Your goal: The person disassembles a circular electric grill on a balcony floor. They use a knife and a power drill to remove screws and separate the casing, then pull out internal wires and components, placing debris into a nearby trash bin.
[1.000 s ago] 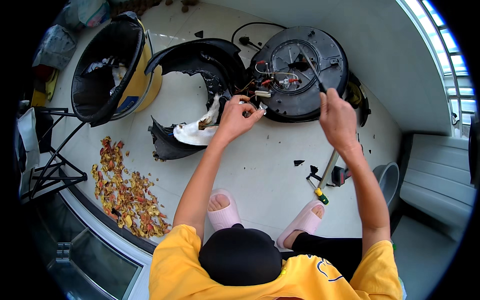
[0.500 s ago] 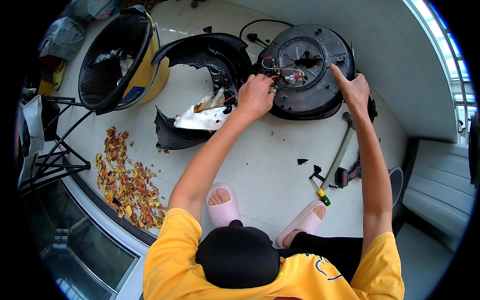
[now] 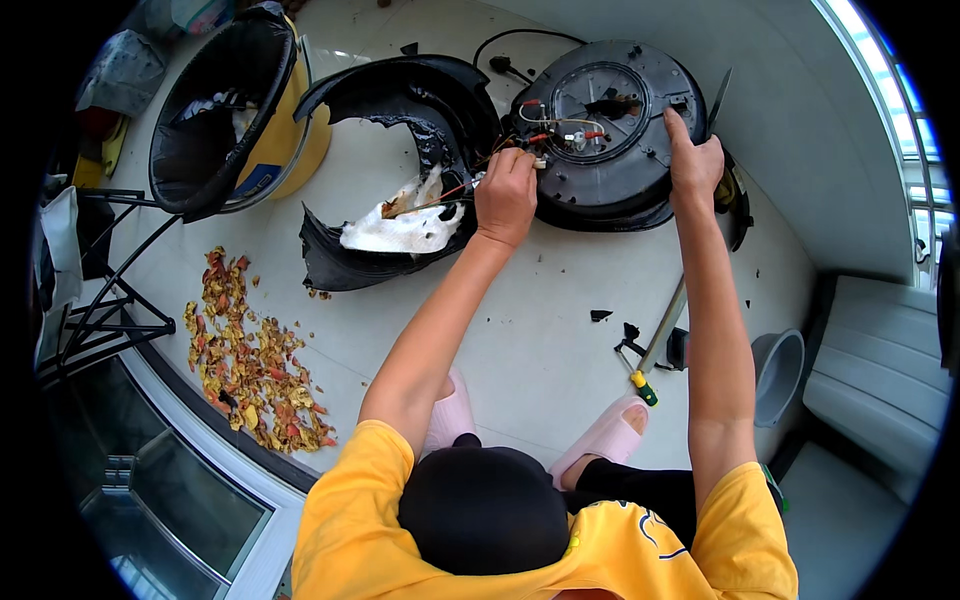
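Note:
A round black appliance base (image 3: 610,190) lies on the pale floor with its wiring exposed on top. My left hand (image 3: 505,195) is closed on the red and white wires (image 3: 545,135) at the base's left edge. My right hand (image 3: 695,165) grips the right rim of the base, fingers laid over its top. A black power cord (image 3: 500,50) trails off behind it. Just left of the base lies a broken black outer shell (image 3: 400,100) with white padding (image 3: 395,230) inside.
A yellow bin with a black liner (image 3: 235,110) stands at the far left. Dried red and yellow flakes (image 3: 250,350) are scattered on the floor. A long tool with a green-yellow handle (image 3: 660,335) and a grey bowl (image 3: 780,375) lie right, near my pink slippers (image 3: 605,440).
My right hand has gone up from above the floor to the base's right rim. My left hand has moved up and right onto the wires.

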Demonstrator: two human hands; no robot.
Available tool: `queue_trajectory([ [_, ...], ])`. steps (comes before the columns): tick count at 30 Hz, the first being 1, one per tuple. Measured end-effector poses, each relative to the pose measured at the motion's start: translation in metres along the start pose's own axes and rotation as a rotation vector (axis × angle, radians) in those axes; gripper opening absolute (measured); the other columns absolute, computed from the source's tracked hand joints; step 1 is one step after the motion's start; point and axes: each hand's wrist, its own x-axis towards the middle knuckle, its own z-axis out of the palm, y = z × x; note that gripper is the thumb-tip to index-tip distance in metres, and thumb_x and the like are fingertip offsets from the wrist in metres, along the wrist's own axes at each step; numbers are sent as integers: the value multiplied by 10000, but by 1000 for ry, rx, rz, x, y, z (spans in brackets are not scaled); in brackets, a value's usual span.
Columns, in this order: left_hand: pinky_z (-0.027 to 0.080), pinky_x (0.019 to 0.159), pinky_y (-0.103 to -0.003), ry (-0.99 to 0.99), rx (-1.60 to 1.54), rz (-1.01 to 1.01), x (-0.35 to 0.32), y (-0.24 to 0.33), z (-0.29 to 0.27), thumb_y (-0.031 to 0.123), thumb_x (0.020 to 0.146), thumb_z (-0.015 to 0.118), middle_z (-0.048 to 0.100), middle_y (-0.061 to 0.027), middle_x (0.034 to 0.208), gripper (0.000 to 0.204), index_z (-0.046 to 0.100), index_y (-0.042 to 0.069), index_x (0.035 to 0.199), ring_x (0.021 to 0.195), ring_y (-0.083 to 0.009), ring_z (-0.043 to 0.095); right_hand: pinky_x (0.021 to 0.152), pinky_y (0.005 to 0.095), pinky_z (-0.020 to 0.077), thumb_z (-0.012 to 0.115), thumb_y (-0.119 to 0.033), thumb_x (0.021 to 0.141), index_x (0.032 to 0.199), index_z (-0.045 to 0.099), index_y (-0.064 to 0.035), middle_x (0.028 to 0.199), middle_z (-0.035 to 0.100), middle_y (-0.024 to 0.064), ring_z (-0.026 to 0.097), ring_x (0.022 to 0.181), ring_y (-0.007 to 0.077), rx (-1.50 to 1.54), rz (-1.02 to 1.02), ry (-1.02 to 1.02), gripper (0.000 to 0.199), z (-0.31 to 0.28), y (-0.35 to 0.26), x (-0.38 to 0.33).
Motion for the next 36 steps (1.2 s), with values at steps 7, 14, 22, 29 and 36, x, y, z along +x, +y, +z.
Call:
queue_trajectory([
  [7, 477, 630, -347, 14, 74, 46, 9, 0, -3, 12, 694, 589, 534, -85, 789, 89, 556, 40, 771, 741, -267, 563, 853, 317, 406, 723, -365, 665, 982, 556, 102, 999, 596, 198, 564, 920, 260, 45, -35, 59, 588, 6, -5, -1],
  [14, 470, 624, -343, -43, 44, 30, 5, 0, -6, 27, 682, 577, 495, -89, 791, 100, 502, 40, 747, 761, -262, 533, 776, 261, 427, 716, -298, 717, 939, 595, 49, 899, 623, 92, 557, 808, 151, 255, -72, -131, 429, -1, 0, 0],
  [22, 471, 591, -314, -152, 8, 26, -41, 47, -10, 32, 672, 596, 520, -56, 777, 119, 530, 57, 767, 724, -228, 553, 743, 245, 437, 686, -364, 762, 968, 575, 17, 878, 607, 65, 544, 782, 124, 139, 11, -409, 447, -61, 30, 3],
  [29, 478, 575, -283, -335, 220, 32, -62, 93, -24, 29, 672, 553, 500, -101, 798, 200, 566, 25, 871, 755, -228, 529, 713, 246, 447, 682, -383, 766, 953, 575, -1, 851, 602, 56, 547, 763, 125, 57, -80, -396, 438, -85, 41, 4],
  [36, 472, 730, -369, -366, 9, -347, -27, 44, -81, 22, 758, 577, 610, -175, 885, 213, 614, -7, 966, 801, -326, 598, 661, 245, 446, 683, -410, 754, 860, 578, -11, 743, 586, 44, 536, 678, 109, -101, -124, -362, 427, -81, 30, 6],
])
